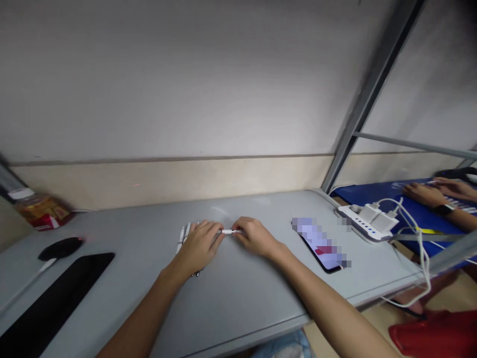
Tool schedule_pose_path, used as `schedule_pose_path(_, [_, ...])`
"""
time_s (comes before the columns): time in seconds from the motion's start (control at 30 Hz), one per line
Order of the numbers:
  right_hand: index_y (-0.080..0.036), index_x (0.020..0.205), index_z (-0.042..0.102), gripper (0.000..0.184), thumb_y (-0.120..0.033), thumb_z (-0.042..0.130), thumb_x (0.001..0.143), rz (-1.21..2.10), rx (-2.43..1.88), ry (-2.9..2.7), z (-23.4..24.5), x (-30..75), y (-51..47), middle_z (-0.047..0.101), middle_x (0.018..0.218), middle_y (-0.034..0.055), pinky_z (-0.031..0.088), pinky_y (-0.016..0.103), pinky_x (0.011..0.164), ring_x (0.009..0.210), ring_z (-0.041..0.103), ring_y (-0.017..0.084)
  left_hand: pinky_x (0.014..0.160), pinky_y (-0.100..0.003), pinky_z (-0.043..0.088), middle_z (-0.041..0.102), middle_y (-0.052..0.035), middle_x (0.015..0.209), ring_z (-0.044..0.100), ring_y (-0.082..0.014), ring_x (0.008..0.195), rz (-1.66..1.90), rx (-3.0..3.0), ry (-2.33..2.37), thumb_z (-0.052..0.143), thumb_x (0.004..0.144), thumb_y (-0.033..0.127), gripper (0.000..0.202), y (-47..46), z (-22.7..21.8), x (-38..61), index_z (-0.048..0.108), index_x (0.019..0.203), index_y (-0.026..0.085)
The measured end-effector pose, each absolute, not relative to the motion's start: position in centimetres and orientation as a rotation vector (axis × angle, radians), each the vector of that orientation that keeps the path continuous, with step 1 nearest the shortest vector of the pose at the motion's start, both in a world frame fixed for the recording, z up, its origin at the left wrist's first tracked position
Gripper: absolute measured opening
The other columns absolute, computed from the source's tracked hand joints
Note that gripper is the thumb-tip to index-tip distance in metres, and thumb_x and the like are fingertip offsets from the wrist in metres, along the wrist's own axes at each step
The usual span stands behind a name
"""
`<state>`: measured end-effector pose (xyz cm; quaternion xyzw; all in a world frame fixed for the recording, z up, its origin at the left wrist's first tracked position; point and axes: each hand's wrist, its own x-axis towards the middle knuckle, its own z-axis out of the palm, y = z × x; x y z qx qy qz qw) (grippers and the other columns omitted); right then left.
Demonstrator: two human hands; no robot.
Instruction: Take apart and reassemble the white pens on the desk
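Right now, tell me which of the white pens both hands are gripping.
The white pen held crosswise between the left hand and right hand. The other pens lie side by side on the grey table, partly under the left hand.

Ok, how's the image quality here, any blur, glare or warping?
Head view: soft overall, with wide-angle bending at the edges; a pale glare patch on the table behind the hands; the phone screen is pixelated out; the pen between left hand and right hand is small but readable.
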<state>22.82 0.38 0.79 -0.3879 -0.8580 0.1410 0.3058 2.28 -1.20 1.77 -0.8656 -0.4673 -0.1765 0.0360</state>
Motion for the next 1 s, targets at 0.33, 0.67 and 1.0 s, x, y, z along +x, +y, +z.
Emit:
schedule_pose_path(0.33, [-0.017, 0.109, 0.057, 0.021, -0.029, 0.045, 0.095, 0.401, -0.959, -2.368, 1.3, 22.6, -0.6, 0.067, 0.098, 0.0078, 0.040, 0.025, 0.072, 0.083, 0.060, 0.017, 0.087, -0.039, 0.034, 0.064, -0.0031, 0.100, 0.054, -0.0222, 0.098, -0.562, -2.752, -1.383, 0.038, 0.096, 0.032, 0.019, -1.9, 2.1, 2.8, 0.054, 0.102, 0.023])
schedule_pose_path(0.67, [-0.018, 0.093, 0.055, 0.007, -0.017, 0.055, 0.086, 0.364, -1.039, -2.344, 0.8, 22.7, -0.3, 0.063, 0.080, 0.0019, 0.035, 0.023, 0.061, 0.067, 0.052, 0.013, 0.085, -0.038, 0.035, 0.063, -0.0038, 0.095, 0.056, -0.0204, 0.091, -0.534, -2.809, -1.390, 0.031, 0.098, 0.030, 0.027, -1.6, 1.4, 3.2, 0.055, 0.094, 0.021])
schedule_pose_path(1.0, [-0.016, 0.095, 0.059, 0.010, -0.015, 0.050, 0.090, 0.279, -0.982, -2.319, 1.3, 22.2, -0.4, 0.062, 0.091, 0.0068, 0.040, 0.028, 0.077, 0.084, 0.054, 0.016, 0.080, -0.038, 0.035, 0.065, -0.0043, 0.084, 0.060, -0.0214, 0.081, -0.477, -2.712, -1.489, 0.026, 0.099, 0.027, 0.033, -1.6, 1.0, 3.4, 0.056, 0.089, 0.020])
